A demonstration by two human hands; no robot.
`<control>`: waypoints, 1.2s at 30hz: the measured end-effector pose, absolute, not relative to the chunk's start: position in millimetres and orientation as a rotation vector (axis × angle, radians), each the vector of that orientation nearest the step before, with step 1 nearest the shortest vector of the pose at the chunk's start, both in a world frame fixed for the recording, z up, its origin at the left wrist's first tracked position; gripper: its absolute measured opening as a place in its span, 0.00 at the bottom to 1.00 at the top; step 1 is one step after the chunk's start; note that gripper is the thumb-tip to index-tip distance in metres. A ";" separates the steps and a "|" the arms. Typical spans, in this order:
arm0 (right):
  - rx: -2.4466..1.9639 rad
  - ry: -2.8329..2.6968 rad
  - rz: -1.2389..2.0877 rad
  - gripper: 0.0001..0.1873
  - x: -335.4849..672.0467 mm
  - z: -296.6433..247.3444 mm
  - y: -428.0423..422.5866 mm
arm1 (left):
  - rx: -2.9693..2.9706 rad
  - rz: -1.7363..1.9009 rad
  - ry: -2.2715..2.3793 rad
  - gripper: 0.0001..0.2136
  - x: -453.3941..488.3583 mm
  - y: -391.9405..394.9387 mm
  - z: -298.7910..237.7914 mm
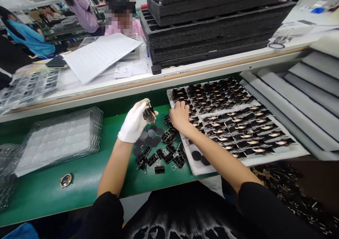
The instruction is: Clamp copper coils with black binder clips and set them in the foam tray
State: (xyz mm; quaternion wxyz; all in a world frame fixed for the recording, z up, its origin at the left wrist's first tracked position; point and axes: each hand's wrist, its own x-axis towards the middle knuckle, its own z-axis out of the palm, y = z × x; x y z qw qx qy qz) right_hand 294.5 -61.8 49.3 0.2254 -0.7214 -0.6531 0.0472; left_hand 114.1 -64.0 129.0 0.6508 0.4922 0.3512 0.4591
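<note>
L hand (135, 120) fingers clamped on binder clip (148, 107) w/ round disc (149, 118); R hand (180, 116) fingers curled at foam tray (197, 170) edge, can't tell if gripping. Loose clips (167, 136), blk discs (155, 141) clutter below fingers; clear blister trays (59, 135) well L.

"Where did the camera look from?"
"From my head, forward and down over the near edge of the green counter (87, 177)."
"How near was it?"
"Close: my left hand (134, 120) and right hand (180, 116) sat mid-frame."
"Was it level?"
"No, that near edge climbed rightward, and the view reached past the far edge to a co-worker (82, 11) beyond."
</note>
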 end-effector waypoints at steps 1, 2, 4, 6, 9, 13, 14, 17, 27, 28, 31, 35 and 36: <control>-1.976 -1.790 0.152 0.10 294.1 46.7 -60.4 | 1.052 1.057 0.794 0.21 114.9 -63.8 129.7; -1.956 -1.776 0.180 0.08 294.9 44.6 -59.4 | 1.027 1.066 0.810 0.22 115.9 -63.5 129.6; -1.897 -1.737 0.253 0.06 299.5 42.9 -58.5 | 1.113 1.070 0.905 0.24 117.8 -62.1 126.2; -1.813 -1.666 0.320 0.07 306.6 45.0 -60.7 | 1.324 1.075 1.045 0.24 119.6 -60.0 119.4; -1.650 -1.523 0.392 0.10 315.6 52.7 -74.3 | 1.706 1.055 1.208 0.21 121.8 -58.4 107.6; -1.414 -1.367 0.509 0.15 313.5 60.3 -108.6 | 1.994 0.862 1.210 0.17 126.2 -65.4 100.5; -1.318 -1.296 0.589 0.15 310.8 60.9 -117.5 | 2.021 0.833 1.175 0.17 127.4 -68.5 100.8; -0.983 -0.994 0.902 0.14 303.7 61.0 -139.0 | 2.066 0.830 1.070 0.16 130.3 -78.1 105.3; -0.820 -0.941 1.146 0.26 318.0 49.2 -164.5 | 2.282 0.594 0.870 0.14 133.0 -95.1 118.2; -0.826 -0.936 1.145 0.25 318.1 48.1 -165.6 | 2.292 0.570 0.868 0.15 133.8 -96.5 118.1; -0.852 -0.879 1.132 0.21 316.4 44.1 -166.8 | 2.267 0.519 0.893 0.14 135.5 -100.1 118.0; -0.836 -0.738 1.149 0.22 314.0 35.0 -163.6 | 2.153 0.429 0.958 0.15 133.7 -97.2 118.3; -0.839 -0.688 1.156 0.23 313.3 32.2 -162.3 | 2.098 0.428 0.978 0.16 132.7 -94.9 117.9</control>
